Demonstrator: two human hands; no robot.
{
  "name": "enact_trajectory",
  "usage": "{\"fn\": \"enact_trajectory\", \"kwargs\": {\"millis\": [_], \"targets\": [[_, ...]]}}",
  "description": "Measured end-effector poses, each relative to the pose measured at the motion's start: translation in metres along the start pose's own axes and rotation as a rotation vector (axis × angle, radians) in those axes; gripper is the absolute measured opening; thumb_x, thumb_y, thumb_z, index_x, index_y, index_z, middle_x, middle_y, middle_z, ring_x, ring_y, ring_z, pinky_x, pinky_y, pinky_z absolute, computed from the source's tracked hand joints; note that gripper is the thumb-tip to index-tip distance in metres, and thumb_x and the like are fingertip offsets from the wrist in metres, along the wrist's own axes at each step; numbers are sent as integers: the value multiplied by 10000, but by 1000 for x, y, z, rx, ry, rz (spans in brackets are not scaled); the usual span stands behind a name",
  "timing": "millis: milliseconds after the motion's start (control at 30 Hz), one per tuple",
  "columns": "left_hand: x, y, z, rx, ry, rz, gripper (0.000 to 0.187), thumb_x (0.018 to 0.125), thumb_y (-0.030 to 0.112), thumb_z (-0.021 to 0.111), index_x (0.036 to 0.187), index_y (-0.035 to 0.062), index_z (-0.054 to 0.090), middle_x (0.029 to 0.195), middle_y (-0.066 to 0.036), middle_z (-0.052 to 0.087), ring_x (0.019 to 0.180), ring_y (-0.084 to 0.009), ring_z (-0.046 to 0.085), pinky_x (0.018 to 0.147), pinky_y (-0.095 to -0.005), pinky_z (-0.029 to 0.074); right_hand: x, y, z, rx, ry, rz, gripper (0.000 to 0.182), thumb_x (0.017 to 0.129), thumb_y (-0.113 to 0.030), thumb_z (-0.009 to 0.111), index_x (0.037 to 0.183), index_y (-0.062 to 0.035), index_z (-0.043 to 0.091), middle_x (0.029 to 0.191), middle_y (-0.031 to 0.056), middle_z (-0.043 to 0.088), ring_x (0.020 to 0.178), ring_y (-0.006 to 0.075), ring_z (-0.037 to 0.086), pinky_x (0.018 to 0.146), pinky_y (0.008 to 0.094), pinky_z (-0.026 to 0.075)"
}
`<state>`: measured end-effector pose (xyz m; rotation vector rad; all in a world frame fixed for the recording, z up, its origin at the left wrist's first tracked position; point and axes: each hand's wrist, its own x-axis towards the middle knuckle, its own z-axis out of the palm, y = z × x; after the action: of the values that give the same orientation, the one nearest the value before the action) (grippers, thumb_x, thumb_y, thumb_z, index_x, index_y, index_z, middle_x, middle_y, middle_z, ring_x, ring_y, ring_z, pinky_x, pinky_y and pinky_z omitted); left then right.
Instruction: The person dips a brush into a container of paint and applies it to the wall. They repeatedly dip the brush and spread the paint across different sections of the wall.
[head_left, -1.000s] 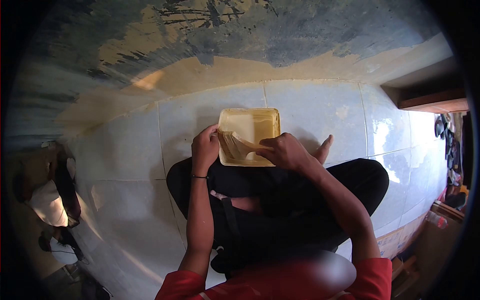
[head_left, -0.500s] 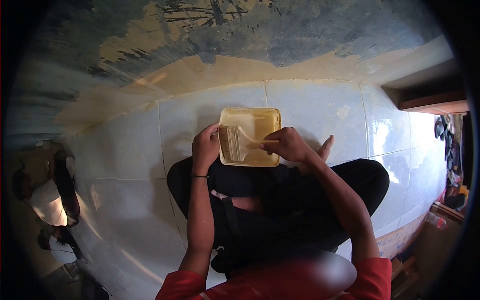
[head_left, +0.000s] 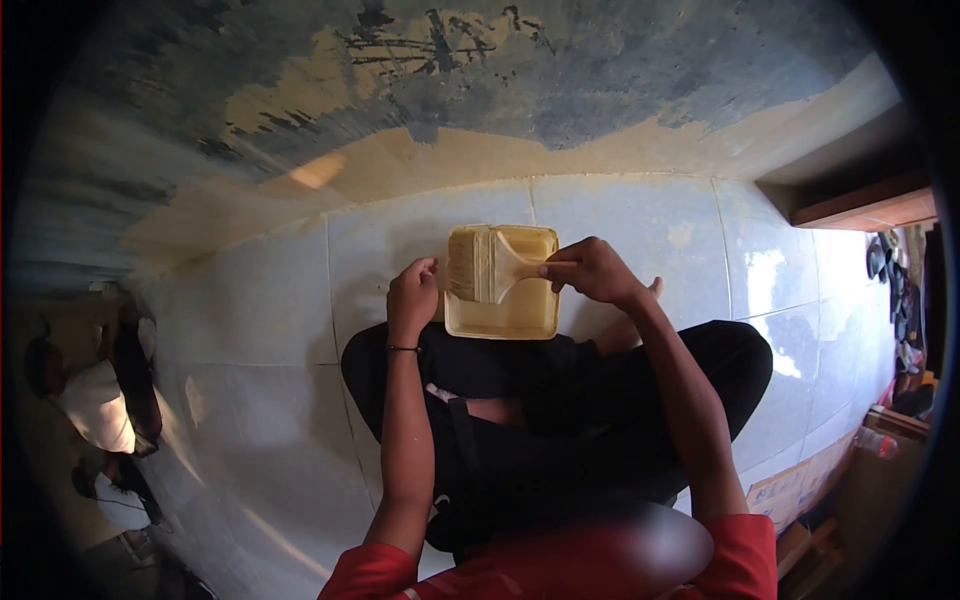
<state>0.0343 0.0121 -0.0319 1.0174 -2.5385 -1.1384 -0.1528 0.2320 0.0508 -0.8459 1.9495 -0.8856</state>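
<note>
My right hand [head_left: 592,270] grips the handle of a wide paintbrush [head_left: 488,264], its bristles pointing left over a square, cream-coloured container [head_left: 525,320]. The container has some pale paint inside and sits on the tiled floor in front of my crossed legs. Just left of its rim is my left hand [head_left: 413,292], with its fingers bent together; whether anything is in them is too small to tell. A dark band circles my left wrist.
A wall [head_left: 600,90] with cream paint low down and dark, patchy grey above rises ahead. Two people in white tops [head_left: 95,405] are at the far left. A wooden ledge [head_left: 870,205], shoes and a plastic bottle [head_left: 875,443] are on the right.
The brush in my right hand has moved right and slightly up, and lies more level over the container. My left hand has come away from the container's left rim.
</note>
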Motion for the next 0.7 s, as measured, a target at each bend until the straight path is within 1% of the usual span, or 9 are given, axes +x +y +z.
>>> {"fn": "enact_trajectory", "kwargs": {"millis": [100,167,200,233,333,433,500,567,700], "targets": [[-2,5,1,35,-27,-77,262,885,98,437,1058,14,614,994,-123,658,817,-209,658,646,-290,519,-5,-5,-10,137,69,52,314,857,-307,610,856,-2,685,674,37,640,537,66,482,495,238,398],[-4,10,2,78,-46,-103,258,874,114,443,1039,25,621,954,-134,663,849,-235,655,687,-317,504,-12,-8,-14,449,161,82,345,862,-290,585,940,37,664,720,70,664,498,72,451,487,252,403],[-5,13,2,80,-47,-96,258,874,114,443,1039,25,621,954,-134,663,849,-235,655,687,-317,504,-12,-6,-13,562,146,78,354,902,-271,543,1003,62,606,836,80,655,540,60,406,513,230,385],[-6,16,2,104,-49,-96,257,868,118,444,1031,30,622,929,-140,663,855,-248,651,708,-329,497,-11,-1,-9,564,152,76,354,902,-271,543,1003,62,606,836,80,655,540,60,406,513,230,385],[-9,18,2,125,-52,-77,256,856,137,440,1016,64,627,920,-137,657,872,-295,631,736,-374,490,-12,2,2,1075,143,141,247,945,-235,481,1030,-9,532,974,59,601,674,65,433,653,208,397],[-12,20,2,127,-57,-57,255,850,150,437,1008,92,628,932,-129,652,882,-331,614,740,-409,489,-9,8,9,1277,87,119,210,950,-201,468,1029,-14,521,964,57,593,660,73,441,644,211,401],[-12,20,2,135,-62,-51,253,850,148,437,1009,91,625,929,-131,652,881,-333,613,738,-411,488,-7,8,11,1312,82,130,170,953,-166,451,1027,-20,495,970,66,587,656,73,436,619,207,396],[-12,20,3,147,-80,-56,250,850,143,436,1011,91,620,918,-146,645,868,-347,607,723,-423,483,-7,8,12,1370,74,184,124,950,-170,460,951,-46,453,985,80,569,597,42,401,535,170,359],[-11,18,5,143,-67,-38,245,847,133,433,1003,90,617,904,-161,638,852,-363,601,707,-435,476,-2,19,17,1387,128,122,121,934,-136,468,975,-23,458,914,69,549,553,37,359,491,193,322]]}}
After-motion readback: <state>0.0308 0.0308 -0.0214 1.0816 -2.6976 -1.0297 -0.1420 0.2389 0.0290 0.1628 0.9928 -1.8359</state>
